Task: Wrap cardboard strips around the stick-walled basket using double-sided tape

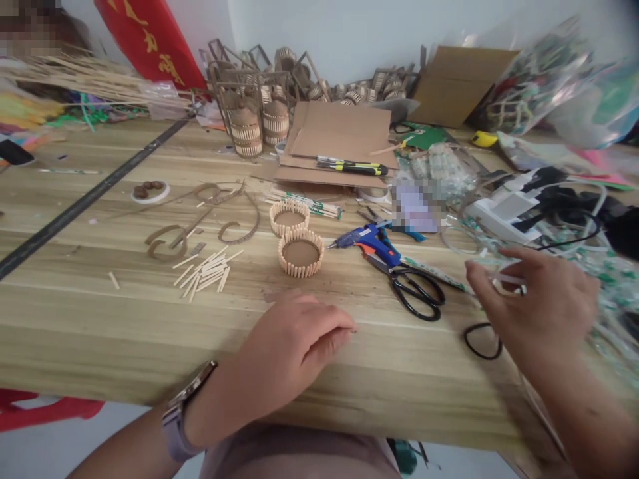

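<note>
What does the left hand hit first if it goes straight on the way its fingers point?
Likely the black handles of the scissors, to the right of the left hand. Hand height is unclear from this single view, so it might pass over them.

On the pale wooden table (124,346), 1 round tan stick-walled near tray (301,253). Just behind the near tray, 1 round tan stick-walled far tray (289,219). Left of the near tray, a loose pile of short cream wooden sticks (212,271). Just right of it, a blue plastic glue gun (372,241), then black-handled metal scissors (398,271). Well behind it, stacked rectangular brown cardboard sheets (339,130), with slim yellow-and-black tools (354,166) on top. In front of it, the bare left hand (304,339); well right, the bare right hand (542,303).
</note>
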{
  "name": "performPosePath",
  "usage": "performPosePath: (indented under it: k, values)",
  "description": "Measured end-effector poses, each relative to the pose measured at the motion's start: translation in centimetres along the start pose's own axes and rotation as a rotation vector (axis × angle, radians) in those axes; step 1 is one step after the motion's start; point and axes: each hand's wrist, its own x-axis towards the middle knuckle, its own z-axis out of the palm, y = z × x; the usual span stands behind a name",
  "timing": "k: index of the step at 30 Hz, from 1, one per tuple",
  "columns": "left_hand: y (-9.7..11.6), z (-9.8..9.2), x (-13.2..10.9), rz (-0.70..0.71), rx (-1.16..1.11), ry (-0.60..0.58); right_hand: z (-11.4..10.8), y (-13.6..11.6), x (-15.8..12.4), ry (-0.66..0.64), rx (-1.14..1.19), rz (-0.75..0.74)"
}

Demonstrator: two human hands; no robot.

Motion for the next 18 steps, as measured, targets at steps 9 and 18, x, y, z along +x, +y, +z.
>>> performPosePath:
  k: [9, 18]
  values:
    - [0.0, -0.3, 0.2, -0.145, -0.109, -0.068, 2.3, -0.2, -0.6, -0.112, 0.003, -0.205]
    - [0.7, 0.4, 0.9, 0.020, 0.241, -0.039, -2.4, -10.2, -2.8, -0.831, 0.940, -0.298]
